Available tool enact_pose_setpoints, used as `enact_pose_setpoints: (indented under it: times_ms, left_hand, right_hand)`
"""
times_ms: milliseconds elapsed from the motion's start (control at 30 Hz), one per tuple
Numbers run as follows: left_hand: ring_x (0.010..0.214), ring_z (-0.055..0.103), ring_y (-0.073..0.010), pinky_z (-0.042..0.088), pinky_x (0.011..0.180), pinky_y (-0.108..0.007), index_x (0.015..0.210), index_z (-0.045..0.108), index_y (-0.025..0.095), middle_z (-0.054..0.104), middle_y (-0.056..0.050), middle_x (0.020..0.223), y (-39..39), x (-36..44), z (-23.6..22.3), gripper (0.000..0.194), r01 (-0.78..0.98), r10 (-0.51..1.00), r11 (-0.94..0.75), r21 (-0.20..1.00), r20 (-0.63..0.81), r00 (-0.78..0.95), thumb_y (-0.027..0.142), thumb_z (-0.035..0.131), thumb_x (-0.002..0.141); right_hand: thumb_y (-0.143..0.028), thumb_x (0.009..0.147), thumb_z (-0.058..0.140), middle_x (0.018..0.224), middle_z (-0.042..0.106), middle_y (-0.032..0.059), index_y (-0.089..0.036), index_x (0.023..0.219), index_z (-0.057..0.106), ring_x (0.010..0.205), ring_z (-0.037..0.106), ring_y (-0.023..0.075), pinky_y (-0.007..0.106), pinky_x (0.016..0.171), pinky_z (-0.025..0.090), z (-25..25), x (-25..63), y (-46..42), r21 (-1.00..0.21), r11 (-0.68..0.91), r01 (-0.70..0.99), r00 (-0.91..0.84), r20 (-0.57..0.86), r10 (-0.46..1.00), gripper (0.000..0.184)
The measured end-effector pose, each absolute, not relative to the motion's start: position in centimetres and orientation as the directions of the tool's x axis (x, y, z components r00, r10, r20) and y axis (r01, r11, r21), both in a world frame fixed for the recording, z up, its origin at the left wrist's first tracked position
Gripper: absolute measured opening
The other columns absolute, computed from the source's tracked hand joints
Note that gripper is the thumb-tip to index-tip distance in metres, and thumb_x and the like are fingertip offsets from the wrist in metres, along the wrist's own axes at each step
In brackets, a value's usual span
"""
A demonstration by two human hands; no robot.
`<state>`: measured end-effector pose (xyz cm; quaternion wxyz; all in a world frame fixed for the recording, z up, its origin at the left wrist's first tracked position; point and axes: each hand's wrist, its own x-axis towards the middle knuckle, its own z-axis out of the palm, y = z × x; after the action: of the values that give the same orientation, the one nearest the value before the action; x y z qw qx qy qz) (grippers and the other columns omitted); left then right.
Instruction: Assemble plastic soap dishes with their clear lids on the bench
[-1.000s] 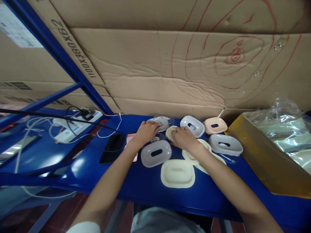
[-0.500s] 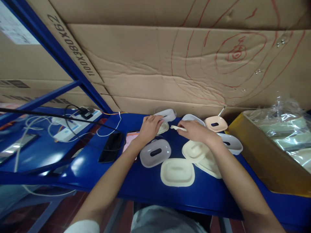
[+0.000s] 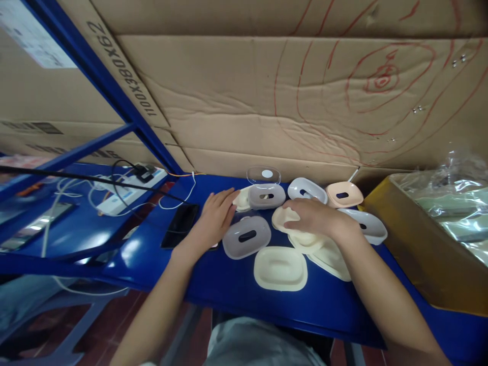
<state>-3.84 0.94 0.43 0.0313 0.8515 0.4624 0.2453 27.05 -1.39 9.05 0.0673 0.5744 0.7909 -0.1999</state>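
My left hand [image 3: 215,218] is open, its fingers stretched out beside a cream oval piece [image 3: 242,202] at the back of the blue table. A grey slotted dish [image 3: 276,197] partly covers that cream piece. My right hand [image 3: 314,218] has its thumb and fingers on a cream shallow lid-like piece [image 3: 281,216], held low above or against other cream pieces; contact cannot be told. Under and beside it lie a cream piece [image 3: 305,246] and a larger cream one [image 3: 333,262]. Closer to me are a cream oval piece [image 3: 280,269] and a grey slotted dish [image 3: 246,246].
Behind are a clear oval cover [image 3: 259,175], a white slotted dish [image 3: 307,188] and a peach one [image 3: 348,193]. Another white dish [image 3: 373,229] sits near a box [image 3: 419,254] with plastic-wrapped goods. A black phone [image 3: 179,223] and a power strip [image 3: 125,195] lie left.
My left hand has let go of the grey slotted dish and drawn left. My right hand has lowered its cream piece toward the cream pieces nearer me. The camera view has shifted slightly.
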Motion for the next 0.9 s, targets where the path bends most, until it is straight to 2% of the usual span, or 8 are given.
enact_pose_setpoints:
  times_ms: [133, 267, 467, 567, 733, 833, 900]
  left_hand:
    - [0.163, 0.036, -0.0416, 0.032, 0.130, -0.068, 0.167, 0.040, 0.017, 0.042, -0.022, 0.172, -2.9, -7.2, -3.1, 0.064, 0.860, 0.879, -0.426, 0.281, 0.352, 0.320, 0.052, 0.044, 0.113]
    - [0.165, 0.027, -0.0489, 0.028, 0.129, -0.072, 0.163, 0.046, 0.009, 0.031, -0.030, 0.175, -4.1, -8.2, -5.4, 0.065, 0.925, 0.908, -0.288, 0.246, 0.377, 0.183, 0.051, 0.043, 0.113]
    - [0.162, 0.033, -0.0503, 0.030, 0.129, -0.071, 0.147, 0.067, 0.009, 0.035, -0.028, 0.174, -3.6, -8.1, -5.6, 0.059, 0.959, 0.932, -0.193, 0.205, 0.345, 0.114, 0.046, 0.036, 0.114]
    - [0.160, 0.038, -0.0494, 0.031, 0.127, -0.072, 0.143, 0.071, 0.012, 0.040, -0.027, 0.172, -3.7, -8.1, -5.8, 0.058, 0.968, 0.947, -0.148, 0.203, 0.313, 0.079, 0.046, 0.034, 0.113]
    - [0.158, 0.043, -0.0427, 0.035, 0.126, -0.067, 0.157, 0.056, 0.015, 0.045, -0.026, 0.168, -4.1, -8.5, -5.9, 0.060, 0.955, 0.939, -0.147, 0.259, 0.340, 0.053, 0.049, 0.032, 0.114]
    - [0.153, 0.049, -0.0428, 0.042, 0.123, -0.062, 0.163, 0.046, 0.012, 0.047, -0.027, 0.167, -4.9, -8.5, -5.4, 0.066, 0.951, 0.950, -0.116, 0.288, 0.311, 0.022, 0.051, 0.043, 0.111]
    - [0.150, 0.051, -0.0448, 0.043, 0.120, -0.064, 0.166, 0.041, 0.014, 0.048, -0.026, 0.166, -5.8, -8.3, -4.9, 0.071, 0.957, 0.965, -0.038, 0.287, 0.260, -0.040, 0.052, 0.051, 0.107]
  right_hand:
    - [-0.040, 0.107, 0.057, 0.155, 0.065, 0.0169, -0.020, 0.152, 0.063, 0.143, 0.059, 0.0416, 0.054, 0.120, 0.039, 9.2, 26.5, -1.4, -0.230, 0.268, 0.936, -0.334, -0.325, 0.885, 0.050]
    - [-0.039, 0.107, 0.056, 0.152, 0.067, 0.0191, -0.017, 0.151, 0.063, 0.141, 0.061, 0.0421, 0.056, 0.118, 0.041, 8.8, 26.4, -1.4, -0.218, 0.280, 0.935, -0.340, -0.322, 0.884, 0.049]
    - [-0.039, 0.107, 0.056, 0.149, 0.069, 0.0181, -0.019, 0.152, 0.063, 0.138, 0.064, 0.0400, 0.052, 0.112, 0.047, 8.0, 26.8, -1.2, -0.208, 0.324, 0.923, -0.375, -0.291, 0.880, 0.049]
    - [-0.038, 0.107, 0.057, 0.146, 0.070, 0.0204, -0.017, 0.150, 0.064, 0.136, 0.064, 0.0420, 0.053, 0.110, 0.048, 7.9, 26.8, -1.2, -0.195, 0.328, 0.924, -0.373, -0.278, 0.885, 0.048]
    - [-0.034, 0.108, 0.055, 0.140, 0.072, 0.0209, -0.016, 0.141, 0.068, 0.131, 0.066, 0.0415, 0.055, 0.109, 0.046, 8.2, 25.8, -2.1, -0.191, 0.371, 0.909, -0.410, -0.249, 0.877, 0.040]
    - [-0.031, 0.109, 0.056, 0.145, 0.069, 0.0188, -0.017, 0.142, 0.067, 0.135, 0.064, 0.0383, 0.054, 0.114, 0.044, 8.1, 24.5, -3.1, -0.206, 0.426, 0.881, -0.466, -0.218, 0.858, 0.038]
    - [-0.030, 0.107, 0.062, 0.154, 0.063, 0.0194, -0.017, 0.145, 0.064, 0.140, 0.060, 0.0379, 0.054, 0.117, 0.043, 7.7, 23.5, -3.9, -0.217, 0.490, 0.844, -0.524, -0.145, 0.839, 0.041]
